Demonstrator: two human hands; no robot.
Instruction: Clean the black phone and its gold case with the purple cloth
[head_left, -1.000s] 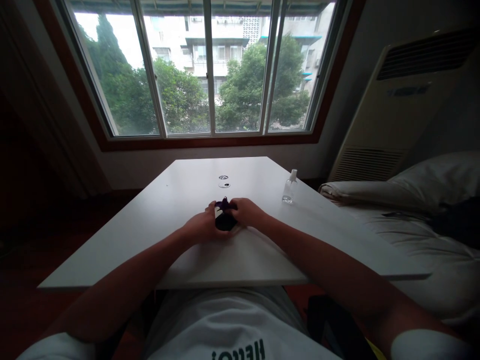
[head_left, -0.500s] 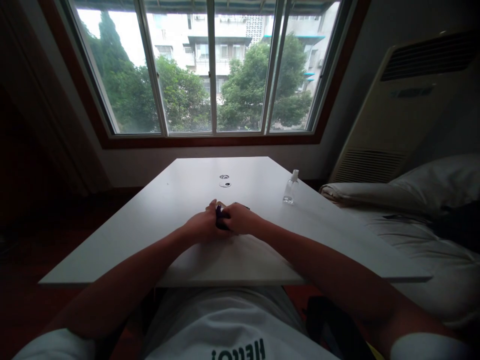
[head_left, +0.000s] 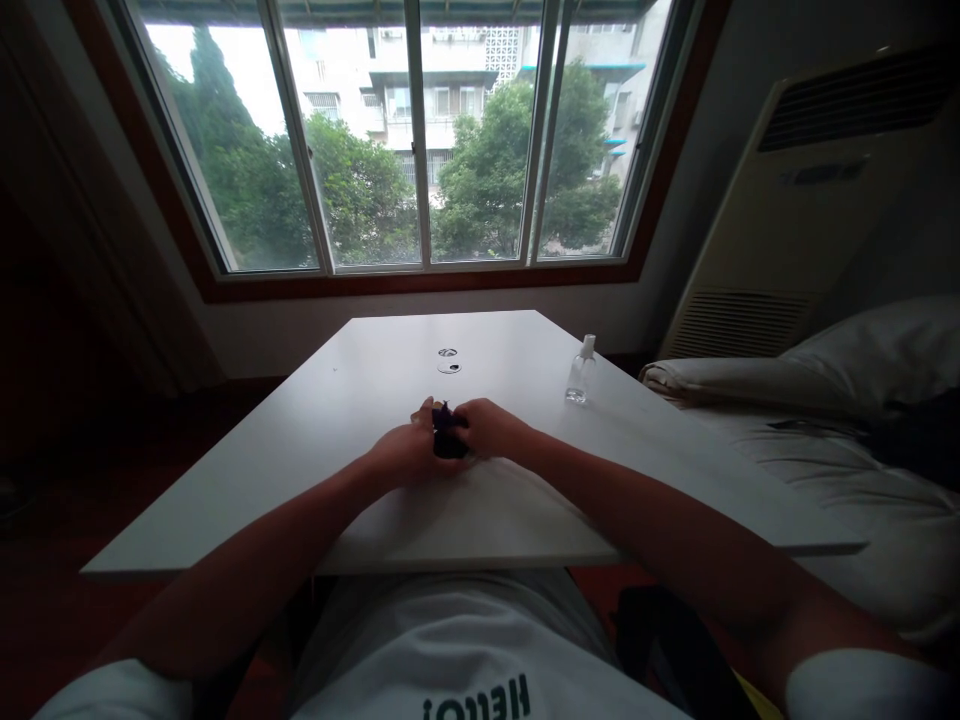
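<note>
Both of my hands meet over the middle of a white table (head_left: 337, 440). Between them sits a small dark purple and black object (head_left: 448, 438) that I cannot identify. My left hand (head_left: 405, 452) is curled round its left side, thumb up. My right hand (head_left: 487, 428) is closed over its right side, fingers pinching the top. Most of the object is hidden by my fingers.
A small clear spray bottle (head_left: 580, 371) stands near the table's right edge. Two small round items (head_left: 448, 360) lie on the table farther back. A bed with white pillows (head_left: 825, 370) is at the right, an air conditioner unit (head_left: 810, 190) behind it, a big window (head_left: 420, 130) ahead.
My hands stayed together on the table. The dark object showed more a second ago, was mostly covered half a second ago, and now shows a little again between my fingers.
</note>
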